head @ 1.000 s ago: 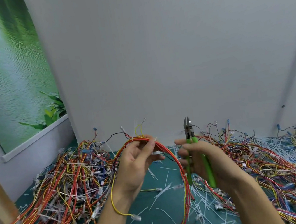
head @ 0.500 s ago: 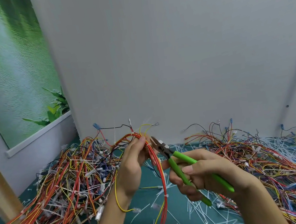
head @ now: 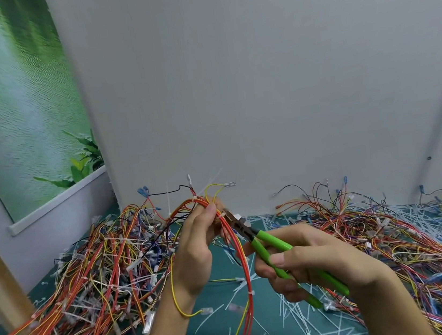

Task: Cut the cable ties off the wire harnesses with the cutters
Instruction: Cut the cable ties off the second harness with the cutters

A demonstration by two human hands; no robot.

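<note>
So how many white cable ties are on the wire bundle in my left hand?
3 white cable ties on the red-and-yellow wire harness: one at its top, one by the green-handled cutters, one low down. The left hand may hide more.

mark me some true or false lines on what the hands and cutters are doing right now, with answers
1. The right hand holds the green-handled cutters. True.
2. The left hand lies flat on the mat. False: it grips a wire harness held up above the mat.
3. The cutters' tip is at a white cable tie on the held harness. True.
4. The mat has no cut ties on it. False: loose white cut ties litter it.
5. A pile of harnesses lies to the left of the hands. True.
</note>
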